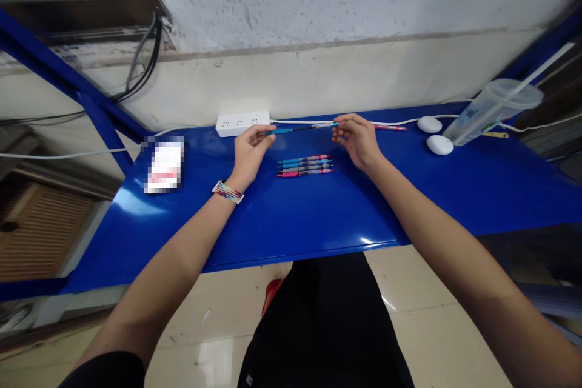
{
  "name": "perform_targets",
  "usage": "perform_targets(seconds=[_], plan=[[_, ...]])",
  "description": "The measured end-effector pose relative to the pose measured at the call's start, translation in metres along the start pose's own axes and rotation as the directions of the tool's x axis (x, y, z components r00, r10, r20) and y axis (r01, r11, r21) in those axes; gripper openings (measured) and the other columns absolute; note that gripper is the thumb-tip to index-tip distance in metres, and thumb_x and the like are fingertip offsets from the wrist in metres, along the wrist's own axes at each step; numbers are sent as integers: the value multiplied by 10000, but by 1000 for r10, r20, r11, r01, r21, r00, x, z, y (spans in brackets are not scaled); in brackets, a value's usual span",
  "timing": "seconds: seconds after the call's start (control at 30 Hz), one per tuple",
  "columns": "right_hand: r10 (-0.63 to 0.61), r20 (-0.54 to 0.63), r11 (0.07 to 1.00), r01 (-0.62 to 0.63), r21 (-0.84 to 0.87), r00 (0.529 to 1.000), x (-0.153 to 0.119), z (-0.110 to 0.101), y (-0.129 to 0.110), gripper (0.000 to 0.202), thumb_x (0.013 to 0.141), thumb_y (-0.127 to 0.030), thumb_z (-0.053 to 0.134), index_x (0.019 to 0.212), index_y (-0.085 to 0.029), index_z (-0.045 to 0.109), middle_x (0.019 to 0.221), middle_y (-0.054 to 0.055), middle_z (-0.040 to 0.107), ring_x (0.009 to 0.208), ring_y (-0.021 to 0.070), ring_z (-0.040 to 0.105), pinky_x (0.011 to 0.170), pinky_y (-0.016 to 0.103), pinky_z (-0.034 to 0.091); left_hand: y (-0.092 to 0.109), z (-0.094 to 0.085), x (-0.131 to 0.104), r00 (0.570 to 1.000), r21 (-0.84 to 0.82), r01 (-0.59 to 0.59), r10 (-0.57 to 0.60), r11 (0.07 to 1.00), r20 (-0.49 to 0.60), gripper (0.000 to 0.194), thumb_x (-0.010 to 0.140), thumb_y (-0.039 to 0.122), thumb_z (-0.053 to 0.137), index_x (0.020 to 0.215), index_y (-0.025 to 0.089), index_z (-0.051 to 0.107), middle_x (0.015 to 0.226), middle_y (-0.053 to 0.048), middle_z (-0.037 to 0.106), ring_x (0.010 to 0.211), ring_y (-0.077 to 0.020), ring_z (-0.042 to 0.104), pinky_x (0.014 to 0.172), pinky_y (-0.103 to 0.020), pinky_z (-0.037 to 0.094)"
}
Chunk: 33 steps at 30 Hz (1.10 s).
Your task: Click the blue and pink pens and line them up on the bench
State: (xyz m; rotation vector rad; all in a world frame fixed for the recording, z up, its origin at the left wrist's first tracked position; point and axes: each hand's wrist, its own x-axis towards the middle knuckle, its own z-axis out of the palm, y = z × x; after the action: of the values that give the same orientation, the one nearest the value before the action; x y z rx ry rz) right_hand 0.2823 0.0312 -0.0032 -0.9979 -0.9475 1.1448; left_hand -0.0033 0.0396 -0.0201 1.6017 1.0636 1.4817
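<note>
A pen with a blue grip (284, 130) is held level above the blue table (291, 218), stretched between my two hands. My left hand (251, 148) pinches its blue end and wears a patterned wristband. The fingers of my right hand (357, 136) are closed on the clear end at the other side. Below the held pen, several blue and red pens (304, 165) lie side by side on the table, the nearest one red. Behind my right hand lies a red pen (391, 128), its left part hidden by the hand.
A white power strip (243, 123) stands against the wall, with a white cable running right. Two white rounded objects (439, 145) sit beside a clear plastic cup with a straw (488, 112). At the left is a blurred-out white item (164, 163). Blue frame posts (102, 127) border the table.
</note>
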Motion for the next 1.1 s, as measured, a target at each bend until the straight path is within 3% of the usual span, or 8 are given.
perform_targets(seconds=[0.23,0.43,0.57,0.67,0.8,0.97,1.03,1.1], plan=[[-25,7,1000,25,-6,1000,0,-1,2,112,754,-197,733,843,-255,767,694,-18,644,728,151,670,725,290,607,0,1,0,1000,0,5,-5,1000,-12,171,904,180,797,1060,239,833,1119,-75,845,949,-193,790,846,-338,659],[-42,2,999,42,-1,999,-1,1,1,151,739,-163,711,820,-248,805,681,-13,689,699,141,677,696,277,602,0,2,-1,1000,-17,5,-5,1000,-8,183,894,185,808,1062,244,851,1039,-61,849,865,-178,771,826,-340,654],[-90,140,991,103,-88,986,-4,2,4,118,776,-215,805,877,-258,848,787,11,782,786,177,744,771,329,639,1,4,-4,999,-17,28,-27,999,40,181,885,228,835,1060,259,868,992,-54,855,876,-194,778,856,-366,657],[-146,232,977,176,-117,962,-6,3,6,132,780,-244,856,909,-256,878,838,27,819,826,200,769,826,367,655,1,5,-4,996,-15,40,-39,999,75,104,938,340,825,924,242,857,893,-64,838,817,-186,762,827,-358,645],[-183,267,965,225,-137,946,-10,6,5,135,801,-231,865,932,-250,893,853,37,829,820,210,764,862,396,661,2,5,-4,996,37,30,-33,999,85,507,1048,572,706,676,230,742,675,-52,733,638,-154,671,698,-326,599],[-162,284,961,217,-172,945,-13,8,2,130,822,-237,869,951,-243,884,860,46,823,832,218,761,903,419,662,1,4,-3,997,86,14,-20,996,75,724,1077,683,614,508,241,545,481,-9,502,497,-129,500,549,-304,487],[-159,282,967,207,-149,946,-12,8,3,138,819,-253,875,956,-237,884,861,51,828,824,217,765,876,410,660,3,4,-3,996,82,6,-13,997,88,646,1071,634,653,566,235,599,544,-13,565,543,-132,548,593,-302,518],[-146,263,976,182,-116,954,-12,8,3,133,813,-272,879,942,-237,881,847,51,830,802,214,767,833,399,657,6,4,-3,993,49,-18,12,999,118,381,996,529,795,760,237,728,712,-22,697,663,-143,652,697,-304,576]])
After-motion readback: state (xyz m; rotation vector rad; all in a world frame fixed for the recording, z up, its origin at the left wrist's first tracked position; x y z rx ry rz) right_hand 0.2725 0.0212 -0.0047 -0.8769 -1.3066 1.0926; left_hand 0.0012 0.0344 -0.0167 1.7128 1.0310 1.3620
